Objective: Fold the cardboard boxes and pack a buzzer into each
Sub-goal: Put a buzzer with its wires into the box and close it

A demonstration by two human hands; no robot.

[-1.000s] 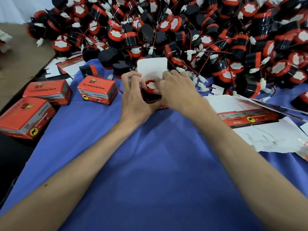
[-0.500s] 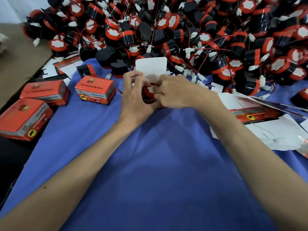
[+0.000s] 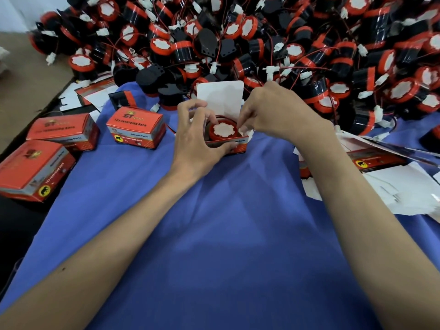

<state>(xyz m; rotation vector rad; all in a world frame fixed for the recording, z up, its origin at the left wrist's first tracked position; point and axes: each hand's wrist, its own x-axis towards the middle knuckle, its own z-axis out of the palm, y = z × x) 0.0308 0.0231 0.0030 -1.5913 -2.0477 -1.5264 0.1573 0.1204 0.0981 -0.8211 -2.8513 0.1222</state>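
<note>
At the far edge of the blue cloth (image 3: 214,234) on the worktop, just before the heap of loose buzzers (image 3: 262,44), the open box (image 3: 241,146) sits between the two hands, its long axis running left to right. Its lid (image 3: 220,96) stands upright on the far wall, beyond both grips and above them, so closing it probably means folding it down toward the person. The right hand (image 3: 273,113) looks a little nearer the lid's edge.

The left hand (image 3: 195,139) has the box in a curled grip, thumb laid along the front wall and fingers over the left end. The right grip is narrowed to a fingertip pinch at the box's right end, on a white piece (image 3: 244,133). Whether that is the side flap or the buzzer's plug cannot be told.

The buzzer (image 3: 223,130) lies inside the box, face up. It is a round red rim around a white scalloped disc, low enough that the lid should clear it. The box is red with a printed front and a plain white inner side.
</note>
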